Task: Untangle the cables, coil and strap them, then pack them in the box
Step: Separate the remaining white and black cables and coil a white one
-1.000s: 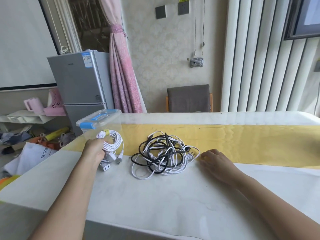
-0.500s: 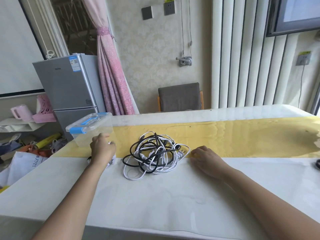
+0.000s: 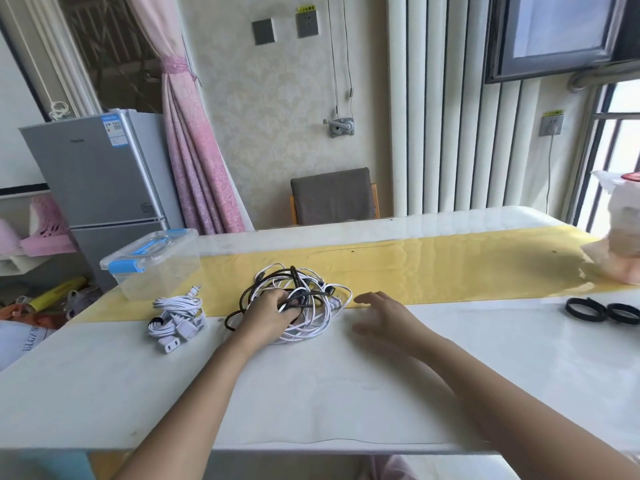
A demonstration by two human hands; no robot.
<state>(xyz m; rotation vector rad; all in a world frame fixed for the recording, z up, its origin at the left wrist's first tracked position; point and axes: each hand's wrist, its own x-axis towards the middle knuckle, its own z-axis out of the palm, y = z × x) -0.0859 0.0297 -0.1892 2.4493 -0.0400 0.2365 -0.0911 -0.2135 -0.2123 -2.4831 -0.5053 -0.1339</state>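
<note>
Now, 1 white coil [image 3: 178,315] lies bundled by the box [image 3: 152,268]; my left hand [image 3: 268,315] clutches the tangle [image 3: 304,299], right hand [image 3: 386,317] spread-fingered; untangling, packing remain.

Both arms extended: left grip [image 3: 273,311] curled, right grip [image 3: 384,315] flat, palm down.

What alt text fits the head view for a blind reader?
The left hand grips a tangle of black and white cables on a table, the right hand open beside it. A coiled white cable and a clear box sit further left.
</note>
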